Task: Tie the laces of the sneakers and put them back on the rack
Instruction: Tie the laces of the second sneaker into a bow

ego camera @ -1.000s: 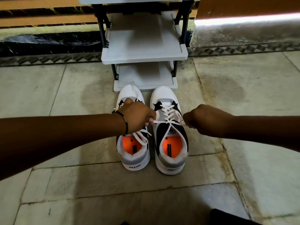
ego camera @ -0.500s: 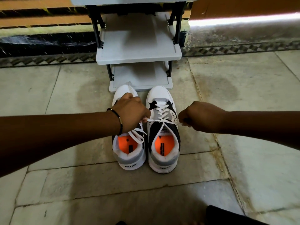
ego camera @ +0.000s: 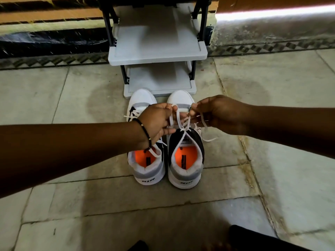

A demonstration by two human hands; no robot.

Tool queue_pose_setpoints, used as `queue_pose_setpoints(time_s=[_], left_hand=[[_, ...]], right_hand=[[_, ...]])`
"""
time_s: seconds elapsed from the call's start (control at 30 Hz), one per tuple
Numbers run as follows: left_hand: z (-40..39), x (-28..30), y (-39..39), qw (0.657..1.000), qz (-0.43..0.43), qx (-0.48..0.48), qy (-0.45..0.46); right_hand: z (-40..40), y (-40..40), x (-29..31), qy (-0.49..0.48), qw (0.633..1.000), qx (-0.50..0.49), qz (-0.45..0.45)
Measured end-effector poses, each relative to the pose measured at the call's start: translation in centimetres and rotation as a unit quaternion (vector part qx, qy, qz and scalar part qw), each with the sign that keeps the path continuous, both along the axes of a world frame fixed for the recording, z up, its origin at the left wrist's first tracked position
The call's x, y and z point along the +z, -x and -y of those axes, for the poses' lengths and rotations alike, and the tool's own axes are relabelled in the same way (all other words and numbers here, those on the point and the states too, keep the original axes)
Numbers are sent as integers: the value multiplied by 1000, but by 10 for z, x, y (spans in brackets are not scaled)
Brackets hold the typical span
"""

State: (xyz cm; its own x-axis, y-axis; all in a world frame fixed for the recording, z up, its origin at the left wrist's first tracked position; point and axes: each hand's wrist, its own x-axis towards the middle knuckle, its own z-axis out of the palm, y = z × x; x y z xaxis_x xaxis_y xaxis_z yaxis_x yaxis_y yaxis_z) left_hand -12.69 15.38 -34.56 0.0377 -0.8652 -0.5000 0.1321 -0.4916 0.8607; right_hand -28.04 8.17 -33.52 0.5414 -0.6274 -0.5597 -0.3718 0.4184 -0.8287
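Observation:
Two white, grey and black sneakers with orange insoles stand side by side on the stone floor, toes toward the rack. Over the right sneaker [ego camera: 185,160], my left hand [ego camera: 156,120] pinches a loop of its white lace [ego camera: 183,124]. My right hand [ego camera: 217,111] pinches the other lace strand, whose free end trails off to the right. The two strands cross in a first knot at the tongue. The left sneaker [ego camera: 147,165] has loose laces, partly hidden under my left wrist. The grey shoe rack [ego camera: 157,55] stands just beyond the toes, its shelves bare.
A patterned floor border and a dark low wall run behind the rack. Stone floor tiles [ego camera: 272,91] spread on both sides of the sneakers. A dark shape, likely my legs, shows at the bottom edge [ego camera: 253,240].
My hands were pulling the lace ends apart sideways. They have now come together above the right sneaker, lifting the strands, with a loop in my left hand.

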Motion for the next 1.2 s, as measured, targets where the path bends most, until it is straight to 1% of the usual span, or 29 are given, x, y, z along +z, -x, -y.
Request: queue_pose_setpoints(time_s=[0.07, 0.17, 0.23, 0.33, 0.43, 0.63, 0.8, 0.9, 0.97, 1.03, 1.07, 1.1, 1.2], left_hand=[[1, -1, -2, 1000, -17, 2, 11], [0, -5, -1, 998, -8, -21, 58], [-3, -8, -2, 995, 7, -34, 92], [-5, -10, -5, 991, 14, -58, 116], [-5, -11, -9, 988, 26, -77, 128], [-2, -13, -13, 991, -2, -78, 105], [2, -11, -12, 993, 0, -92, 68], [6, -11, -13, 993, 18, -96, 62], [7, -10, -12, 993, 36, -85, 69], [8, -9, -9, 994, 45, -67, 71], [9, -9, -9, 995, 47, -61, 69], [9, -9, -9, 995, 46, -55, 63], [9, -9, -11, 996, 52, -53, 51]], right_hand=[[1, -3, -1, -8, 999, -35, 26], [0, -6, -2, -21, 998, -47, 48], [-1, -7, -2, -31, 998, -45, 43], [0, -7, -6, -28, 999, -27, 31], [-1, -7, -10, -29, 999, -12, 34], [-2, -7, -12, -7, 999, 6, 37], [3, -10, -10, 61, 998, 7, 25], [7, -10, -7, 120, 992, 38, 20], [7, -10, -5, 190, 979, 71, 2], [7, -11, -4, 266, 958, 106, -22], [8, -10, -3, 287, 949, 125, -32], [8, -9, -1, 293, 944, 149, -41], [5, -4, 0, 272, 938, 210, -52]])
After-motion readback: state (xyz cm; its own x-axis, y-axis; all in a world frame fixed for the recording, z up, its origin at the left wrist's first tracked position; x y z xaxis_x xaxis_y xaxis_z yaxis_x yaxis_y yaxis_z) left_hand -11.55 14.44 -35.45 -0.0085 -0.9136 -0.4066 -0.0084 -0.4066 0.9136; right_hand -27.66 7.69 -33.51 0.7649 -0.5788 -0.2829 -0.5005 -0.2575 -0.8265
